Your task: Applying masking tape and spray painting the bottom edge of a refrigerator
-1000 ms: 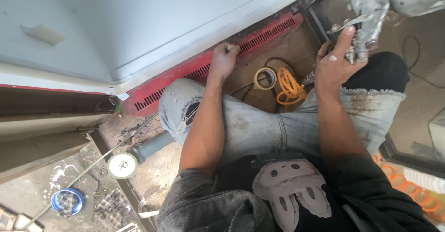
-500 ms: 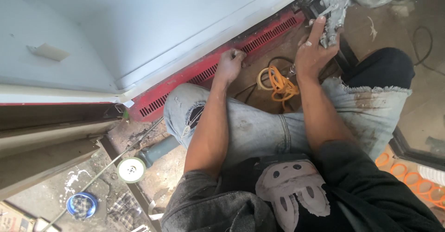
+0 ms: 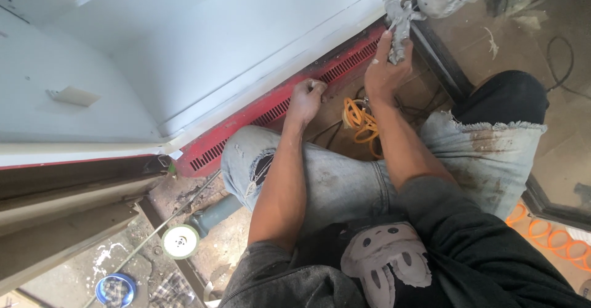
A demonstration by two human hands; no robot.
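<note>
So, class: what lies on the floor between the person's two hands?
In the head view, a coiled orange cable lies between the left hand and the right hand.

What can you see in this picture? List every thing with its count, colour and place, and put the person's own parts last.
Panel: one, white, upper left.
Vented strip: one, red, below the panel.
Coiled cord: one, orange, floor between the arms.
Spray tool: one, grey, paint-caked, top centre.
Grinder: one, grey-green with pale disc, lower left floor.
Round tin: one, blue, bottom left.
Hose: one, orange, lower right.
Left hand: touching the strip.
Right hand: gripping the spray tool.
</note>
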